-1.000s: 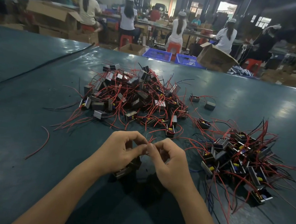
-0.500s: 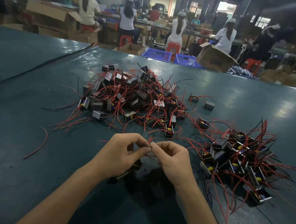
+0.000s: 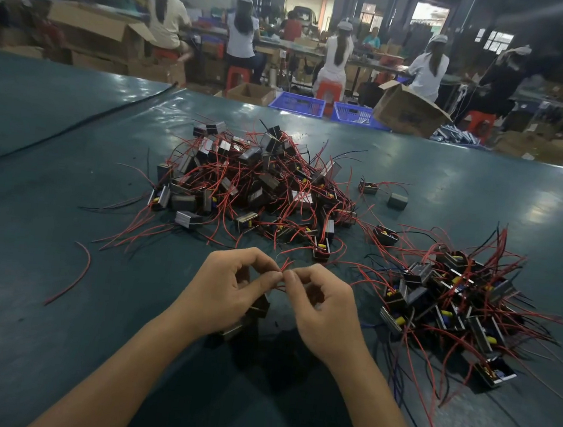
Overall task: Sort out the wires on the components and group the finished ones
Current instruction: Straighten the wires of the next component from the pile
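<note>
Left hand (image 3: 228,290) pinched the red wires (image 3: 285,265) between thumb and forefinger, with the component (image 3: 259,306) tucked under its palm, low over the surface (image 3: 28,257). Right hand (image 3: 325,317) pinched the same wires, tip to tip. Best done with a short grip and an even twist, clear of the near pile (image 3: 454,299).

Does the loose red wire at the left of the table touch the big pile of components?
No, the loose red wire lies alone on the table, apart from the pile.

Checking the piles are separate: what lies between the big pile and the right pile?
Head view: one stray component and trailing red wires lie between the big pile and the right pile.
</note>
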Tool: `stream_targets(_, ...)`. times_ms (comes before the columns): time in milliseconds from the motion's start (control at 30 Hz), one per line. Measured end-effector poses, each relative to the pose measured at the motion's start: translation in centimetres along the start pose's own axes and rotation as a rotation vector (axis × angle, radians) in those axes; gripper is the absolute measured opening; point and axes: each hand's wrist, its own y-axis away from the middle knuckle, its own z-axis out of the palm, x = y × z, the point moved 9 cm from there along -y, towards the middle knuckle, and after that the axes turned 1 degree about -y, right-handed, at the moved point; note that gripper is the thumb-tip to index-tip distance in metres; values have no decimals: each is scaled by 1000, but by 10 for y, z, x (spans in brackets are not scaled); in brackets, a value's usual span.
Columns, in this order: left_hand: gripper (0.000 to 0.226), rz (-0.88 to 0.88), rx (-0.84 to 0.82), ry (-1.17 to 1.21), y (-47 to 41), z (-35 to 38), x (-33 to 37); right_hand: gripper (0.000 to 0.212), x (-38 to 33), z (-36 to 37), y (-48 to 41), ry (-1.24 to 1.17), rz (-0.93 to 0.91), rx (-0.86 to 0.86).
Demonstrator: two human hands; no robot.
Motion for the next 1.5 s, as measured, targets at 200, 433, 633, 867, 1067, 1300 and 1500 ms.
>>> stream_targets(200,12,24,13,-87,2,2,1,18,11,5,2,23,90,-39)
stream_targets(433,7,75,-53,-181,3,6,7,33,20,11,1,-64,189,-84)
stream_targets(633,5,-131,-15,53,-2,-1,-8,11,12,2,-1,-274,171,29)
stream_targets(867,14,-223,-66,244,-2,-2,-13,10,15,1,0,-298,210,49)
stream_targets(1067,7,-294,14,458,-3,-11,-17,10,28,1,2,-413,303,109)
stream_targets(1300,24,-242,-113,220,1,2,-13,4,31,-2,3,-492,306,144)
stream_targets(1500,6,-115,-111,93,-1,8,-4,3,28,-5,3,-508,299,161)
